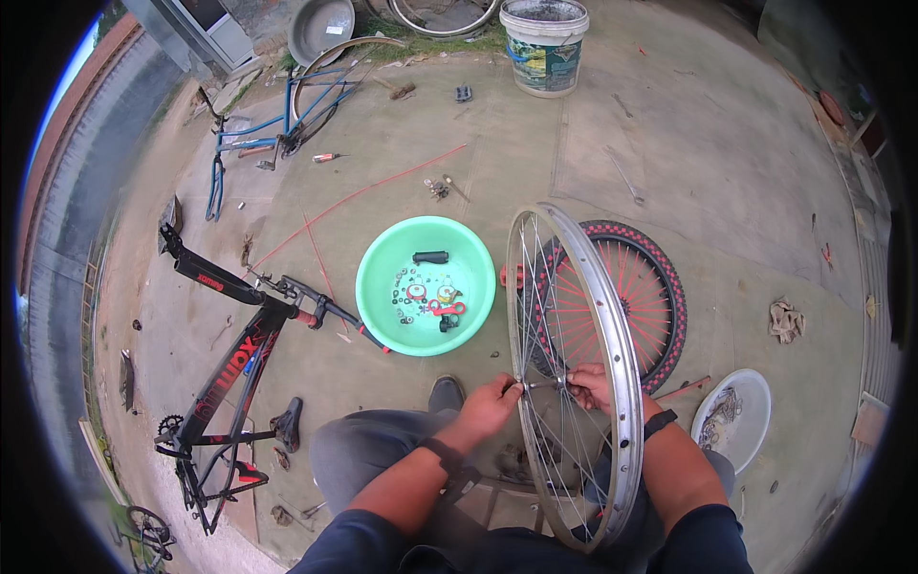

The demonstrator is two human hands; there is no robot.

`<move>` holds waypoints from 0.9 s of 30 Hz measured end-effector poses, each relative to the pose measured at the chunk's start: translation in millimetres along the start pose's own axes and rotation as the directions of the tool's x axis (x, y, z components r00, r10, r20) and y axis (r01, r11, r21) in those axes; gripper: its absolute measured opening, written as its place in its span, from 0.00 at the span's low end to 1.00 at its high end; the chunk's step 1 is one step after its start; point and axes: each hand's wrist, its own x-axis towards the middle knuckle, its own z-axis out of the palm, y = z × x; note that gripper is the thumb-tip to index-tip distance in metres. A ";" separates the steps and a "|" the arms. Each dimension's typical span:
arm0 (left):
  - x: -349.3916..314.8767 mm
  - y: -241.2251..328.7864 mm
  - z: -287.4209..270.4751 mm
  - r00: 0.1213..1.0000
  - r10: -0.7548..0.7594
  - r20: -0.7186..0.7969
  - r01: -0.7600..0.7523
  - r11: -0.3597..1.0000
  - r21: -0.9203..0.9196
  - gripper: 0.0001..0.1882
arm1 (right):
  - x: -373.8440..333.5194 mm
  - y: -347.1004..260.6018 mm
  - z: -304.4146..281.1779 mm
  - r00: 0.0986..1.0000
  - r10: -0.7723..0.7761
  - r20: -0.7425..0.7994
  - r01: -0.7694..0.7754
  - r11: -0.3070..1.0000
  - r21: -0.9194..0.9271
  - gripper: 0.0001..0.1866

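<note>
A bare bicycle wheel (601,297) with a silver rim and thin spokes stands upright between my knees, without a tyre. My left hand (490,404) pinches the left end of its hub axle (543,386). On the other side, the fingers of my right hand (589,385) are closed at the hub's right end, partly behind the spokes and rim. Any small part between the fingertips is too small to make out. Just beyond the wheel lies another wheel (677,325) with a black-and-red tyre and red spokes.
A green basin (376,311) holding small parts sits ahead of me. At left lies a black-and-red bicycle frame (215,387); a blue frame (287,110) is farther off. A white bowl (755,421) of metal parts is at right, a bucket (545,53) at the back, a screwdriver (326,158) beyond the basin.
</note>
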 end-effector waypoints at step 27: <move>3.6 -7.9 4.7 0.999 0.019 -0.038 -0.026 0.980 -0.199 0.13 | 26.9 31.3 -22.9 0.994 -0.079 0.072 0.085 0.993 -0.084 0.18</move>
